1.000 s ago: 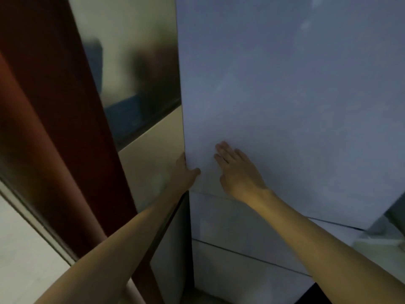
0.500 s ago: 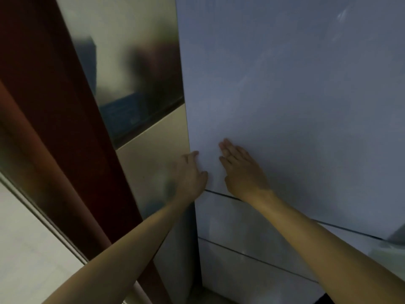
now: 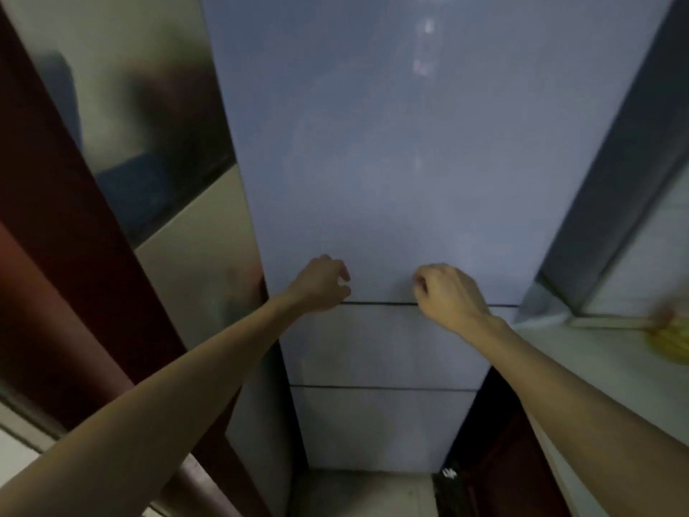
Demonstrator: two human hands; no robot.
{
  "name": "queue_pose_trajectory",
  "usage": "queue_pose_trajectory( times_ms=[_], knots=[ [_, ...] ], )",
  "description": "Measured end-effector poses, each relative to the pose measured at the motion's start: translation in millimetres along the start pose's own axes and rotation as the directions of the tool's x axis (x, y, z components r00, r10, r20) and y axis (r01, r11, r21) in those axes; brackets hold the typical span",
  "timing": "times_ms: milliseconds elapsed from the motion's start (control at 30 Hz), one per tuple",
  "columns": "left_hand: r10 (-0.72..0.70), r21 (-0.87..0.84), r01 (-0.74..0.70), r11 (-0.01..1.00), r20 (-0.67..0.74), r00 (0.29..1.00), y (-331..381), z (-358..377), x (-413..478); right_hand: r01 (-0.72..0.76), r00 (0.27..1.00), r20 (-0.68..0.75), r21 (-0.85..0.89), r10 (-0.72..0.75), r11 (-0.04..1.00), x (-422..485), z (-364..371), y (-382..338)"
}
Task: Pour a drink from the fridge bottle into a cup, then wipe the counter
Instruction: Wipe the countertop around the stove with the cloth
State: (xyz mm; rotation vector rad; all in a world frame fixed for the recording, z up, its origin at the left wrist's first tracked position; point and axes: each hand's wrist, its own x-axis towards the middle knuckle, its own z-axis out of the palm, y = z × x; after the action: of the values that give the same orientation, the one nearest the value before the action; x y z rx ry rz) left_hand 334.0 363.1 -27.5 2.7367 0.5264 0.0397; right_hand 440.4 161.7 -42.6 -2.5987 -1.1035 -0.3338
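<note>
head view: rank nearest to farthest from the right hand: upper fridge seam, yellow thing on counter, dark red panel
1. Dark upper seam on the pale blue fridge, meeting the right hand.
2. Blurred yellow object on the pale counter, right side.
3. Dark red wooden panel, far left.

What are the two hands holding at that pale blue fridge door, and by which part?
Nothing plainly. The left hand and right hand curl before the pale blue fridge door by its lower seam; whether they hook that edge cannot be told.
</note>
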Motion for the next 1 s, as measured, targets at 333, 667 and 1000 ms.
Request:
queue_pose_trajectory(
  times_ms=[333, 667, 1000],
  knots=[
    [0.291, 0.257, -0.425, 0.868, 0.431, 0.854, 78.4, 22.7, -92.5, -0.322, 0.919, 0.219, -0.067, 0.328, 0.944, -176.0, -37.6, 27.2],
    [0.463, 0.137, -0.630, 0.765, 0.563, 0.684, 151.8, 77.6, -170.7, -0.509, 0.805, 0.314, -0.069, 0.503, 0.858, -307.5, -75.5, 36.3],
    [0.596, 0.142, -0.756, 0.639, 0.529, 0.604, 252.1, 107.9, -240.5, -0.641, 0.725, 0.265, -0.077, 0.636, 0.764, -449.0, -128.7, 59.8]
  ],
)
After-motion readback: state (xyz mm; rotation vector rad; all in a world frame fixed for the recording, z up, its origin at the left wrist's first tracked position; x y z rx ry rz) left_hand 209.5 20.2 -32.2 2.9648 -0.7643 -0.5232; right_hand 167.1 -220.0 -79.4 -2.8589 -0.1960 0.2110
